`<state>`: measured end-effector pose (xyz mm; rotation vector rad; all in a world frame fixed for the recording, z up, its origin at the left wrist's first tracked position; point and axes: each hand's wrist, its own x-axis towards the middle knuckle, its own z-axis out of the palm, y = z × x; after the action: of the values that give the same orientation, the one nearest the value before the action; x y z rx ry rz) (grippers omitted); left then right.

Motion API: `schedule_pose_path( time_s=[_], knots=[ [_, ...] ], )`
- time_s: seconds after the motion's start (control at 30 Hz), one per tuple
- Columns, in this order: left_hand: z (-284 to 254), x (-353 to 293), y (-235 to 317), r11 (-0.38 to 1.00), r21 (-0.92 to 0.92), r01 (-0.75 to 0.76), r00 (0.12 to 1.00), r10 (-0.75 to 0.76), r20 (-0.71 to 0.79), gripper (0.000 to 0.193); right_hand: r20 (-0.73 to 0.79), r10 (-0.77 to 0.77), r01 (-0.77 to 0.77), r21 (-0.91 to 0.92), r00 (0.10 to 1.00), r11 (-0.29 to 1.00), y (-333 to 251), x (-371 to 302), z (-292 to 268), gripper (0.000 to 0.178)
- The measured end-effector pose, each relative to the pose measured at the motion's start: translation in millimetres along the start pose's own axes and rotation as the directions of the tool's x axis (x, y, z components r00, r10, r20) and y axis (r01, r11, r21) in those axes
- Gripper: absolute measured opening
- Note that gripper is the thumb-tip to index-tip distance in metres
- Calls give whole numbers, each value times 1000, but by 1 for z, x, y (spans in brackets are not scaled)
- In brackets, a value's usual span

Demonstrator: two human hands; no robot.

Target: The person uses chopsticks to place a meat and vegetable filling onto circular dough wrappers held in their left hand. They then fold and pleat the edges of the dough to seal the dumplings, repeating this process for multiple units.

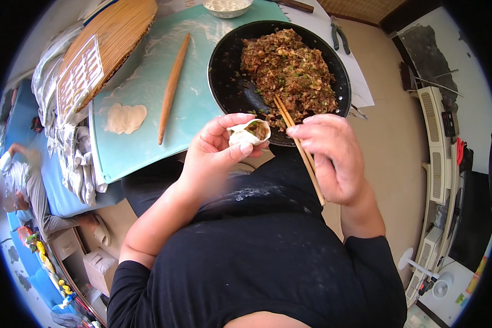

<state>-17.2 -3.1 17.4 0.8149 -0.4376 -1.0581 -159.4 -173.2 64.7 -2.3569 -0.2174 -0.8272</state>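
Note:
My left hand (216, 145) is closed round a dumpling (251, 132), its white wrapper folded partway over brown filling that shows at the open side. My right hand (332, 156) is curled beside it, with fingertips across a pair of wooden chopsticks (312, 174). The chopsticks slant over the near rim of a black pan (220, 87), their tips in the filling. Brown minced filling (290, 71) flecked with green is heaped inside the pan.
On the green mat (142, 156) lie a wooden rolling pin (174, 87) and flat dough wrappers (127, 118). A bowl of flour (227, 6) stands at the back. A woven round tray (112, 41) is at far left, pliers (340, 37) at right. Another person (24, 180) is at left.

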Motion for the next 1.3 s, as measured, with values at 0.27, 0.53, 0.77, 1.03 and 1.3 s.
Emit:
schedule_pose_path(
  time_s=[0.27,0.53,0.77,1.03,1.3],
  knots=[
    [5,-5,0,1000,17,-26,999,25,32,40,76,-59,65,-81,995,995,-10,6,16,38],
    [5,-7,-1,1000,-10,-9,999,10,30,41,24,-94,94,3,995,996,-4,8,14,38],
    [2,-7,-2,1000,1,-22,998,22,52,41,69,-40,40,1,997,999,-8,10,18,34],
    [5,-9,4,999,11,-46,997,45,56,39,3,-66,66,42,998,997,-11,17,12,30],
    [4,-9,-1,991,-30,-133,983,136,126,36,94,356,-367,307,930,878,-8,7,25,26]
  ],
)
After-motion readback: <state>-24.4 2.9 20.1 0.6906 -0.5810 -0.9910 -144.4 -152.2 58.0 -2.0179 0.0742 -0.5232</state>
